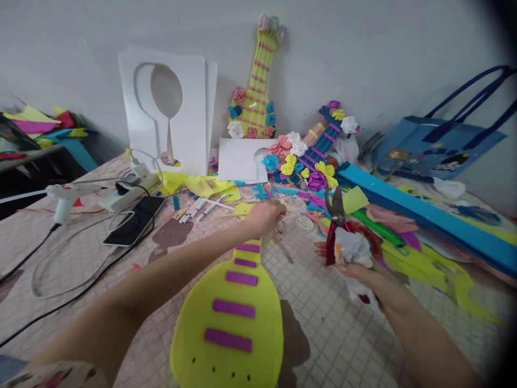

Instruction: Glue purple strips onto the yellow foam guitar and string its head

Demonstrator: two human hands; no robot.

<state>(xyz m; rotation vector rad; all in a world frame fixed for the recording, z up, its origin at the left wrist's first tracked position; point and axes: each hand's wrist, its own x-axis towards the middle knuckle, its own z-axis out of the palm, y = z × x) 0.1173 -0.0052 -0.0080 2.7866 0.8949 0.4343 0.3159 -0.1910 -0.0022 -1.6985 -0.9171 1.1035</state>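
A yellow guitar-shaped board (194,318) with purple strips across it lies in front of me, its neck pointing away. Small dark holes run along its near end. Over the far end of the neck is my left hand (264,218), its fingers curled together and pointing right, above small scraps. What they pinch, if anything, is hidden. My right hand (369,275), palm up at the right, is closed around a crumpled white tissue (352,249) and red-handled scissors (336,207). The short metal blades point away from me and stand apart.
Decorated paper guitars (258,81) lean at the wall, beside white cut-out boards (189,108). At left are a glue gun (64,202), a phone (135,221), a power strip (129,194) and cables. Markers (197,209), paper scraps, a blue strip (424,210) and a blue bag (424,145) lie farther back.
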